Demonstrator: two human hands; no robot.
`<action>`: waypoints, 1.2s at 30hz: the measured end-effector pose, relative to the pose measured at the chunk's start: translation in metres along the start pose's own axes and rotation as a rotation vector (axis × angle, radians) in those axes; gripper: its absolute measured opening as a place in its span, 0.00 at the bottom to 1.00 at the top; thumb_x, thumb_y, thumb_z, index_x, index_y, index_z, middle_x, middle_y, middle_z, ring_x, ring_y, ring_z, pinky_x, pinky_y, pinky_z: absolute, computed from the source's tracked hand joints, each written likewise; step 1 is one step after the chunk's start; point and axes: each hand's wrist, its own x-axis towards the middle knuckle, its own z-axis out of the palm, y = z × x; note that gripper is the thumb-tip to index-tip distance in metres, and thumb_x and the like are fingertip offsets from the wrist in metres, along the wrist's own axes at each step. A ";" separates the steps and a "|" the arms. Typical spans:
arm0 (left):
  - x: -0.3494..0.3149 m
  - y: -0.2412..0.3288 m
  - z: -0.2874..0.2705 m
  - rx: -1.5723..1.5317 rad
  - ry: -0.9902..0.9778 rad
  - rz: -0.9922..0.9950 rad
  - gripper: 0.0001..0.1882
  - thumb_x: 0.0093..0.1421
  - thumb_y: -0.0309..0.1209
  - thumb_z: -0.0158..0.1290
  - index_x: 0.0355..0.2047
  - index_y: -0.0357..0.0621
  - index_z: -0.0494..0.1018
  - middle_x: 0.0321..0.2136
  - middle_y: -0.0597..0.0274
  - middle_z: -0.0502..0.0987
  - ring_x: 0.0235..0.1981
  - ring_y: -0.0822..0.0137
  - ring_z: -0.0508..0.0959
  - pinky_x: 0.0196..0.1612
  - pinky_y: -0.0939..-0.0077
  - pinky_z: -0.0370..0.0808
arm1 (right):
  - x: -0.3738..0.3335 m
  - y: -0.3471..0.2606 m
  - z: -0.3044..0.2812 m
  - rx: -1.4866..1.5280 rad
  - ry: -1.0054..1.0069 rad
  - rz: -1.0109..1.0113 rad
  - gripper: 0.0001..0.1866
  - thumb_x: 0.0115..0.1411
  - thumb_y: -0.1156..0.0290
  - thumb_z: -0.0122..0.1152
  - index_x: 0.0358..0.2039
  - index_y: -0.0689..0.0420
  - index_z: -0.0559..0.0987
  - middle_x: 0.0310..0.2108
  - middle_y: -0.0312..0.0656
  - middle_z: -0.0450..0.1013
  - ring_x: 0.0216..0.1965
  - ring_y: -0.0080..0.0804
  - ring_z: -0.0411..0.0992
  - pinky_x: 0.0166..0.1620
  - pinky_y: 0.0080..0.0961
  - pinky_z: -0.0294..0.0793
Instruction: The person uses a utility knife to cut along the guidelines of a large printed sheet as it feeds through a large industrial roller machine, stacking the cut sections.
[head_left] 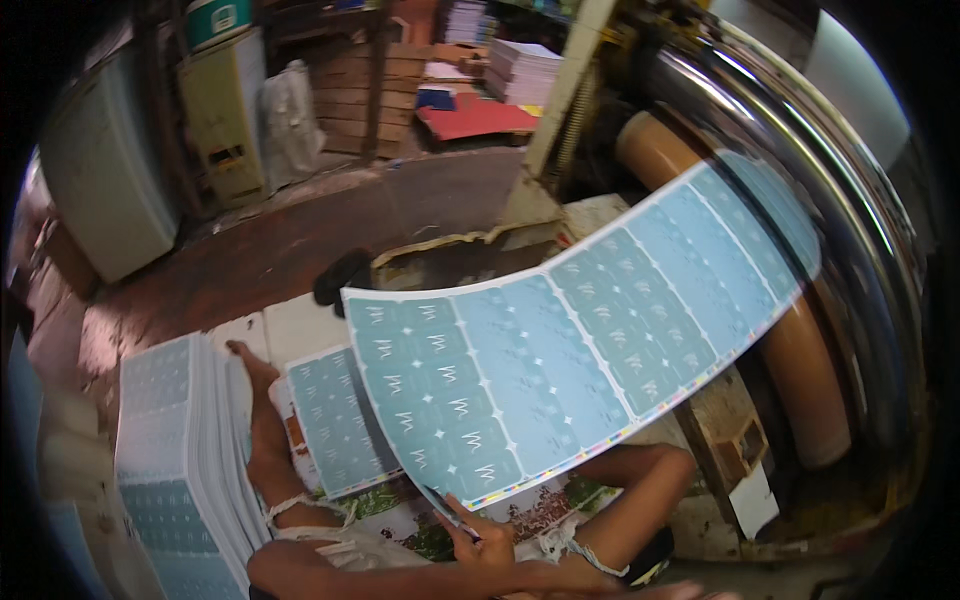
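Note:
A long sheet printed in pale blue and green panels [530,370] curves from a chrome cylinder [850,180] and a brown roller [810,400] toward my lap. At its near left corner my right hand [485,540], as its wrist angle suggests, closes its fingers on the edge. My left forearm lies across the bottom from the left. Blurred fingers at the lower edge, to the right, seem to be my left hand [690,592]; their grip is hidden. Partly under the long sheet, another printed sheet [335,420] lies flat beside my left leg.
A tall stack of similar printed sheets [155,410] stands at the left. Dark machine framing surrounds the rollers on the right. My bare legs are bent around the work. Behind are a pale cabinet [105,170], a red board [478,117] and a paper pile [522,72].

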 end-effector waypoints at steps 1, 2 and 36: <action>0.008 0.000 0.014 -0.019 -0.052 0.024 0.44 0.53 0.37 0.65 0.63 0.30 0.54 0.55 0.50 0.66 0.54 0.61 0.67 0.56 0.68 0.65 | -0.005 0.011 0.000 -0.037 0.001 0.009 0.22 0.54 0.81 0.62 0.51 0.59 0.77 0.41 0.49 0.79 0.28 0.18 0.76 0.31 0.19 0.74; 0.022 0.000 0.035 -0.054 -0.126 0.062 0.44 0.53 0.37 0.64 0.63 0.30 0.54 0.55 0.50 0.66 0.54 0.61 0.68 0.56 0.68 0.65 | -0.012 0.031 0.003 -0.140 0.166 0.006 0.21 0.55 0.80 0.59 0.52 0.58 0.77 0.45 0.50 0.77 0.37 0.24 0.76 0.37 0.20 0.75; 0.042 -0.092 -0.049 0.035 0.157 -0.470 0.44 0.54 0.22 0.60 0.65 0.31 0.47 0.59 0.45 0.64 0.56 0.54 0.68 0.60 0.64 0.66 | 0.101 0.080 -0.436 0.209 0.869 0.065 0.13 0.66 0.64 0.53 0.40 0.62 0.75 0.23 0.40 0.73 0.13 0.22 0.68 0.17 0.18 0.67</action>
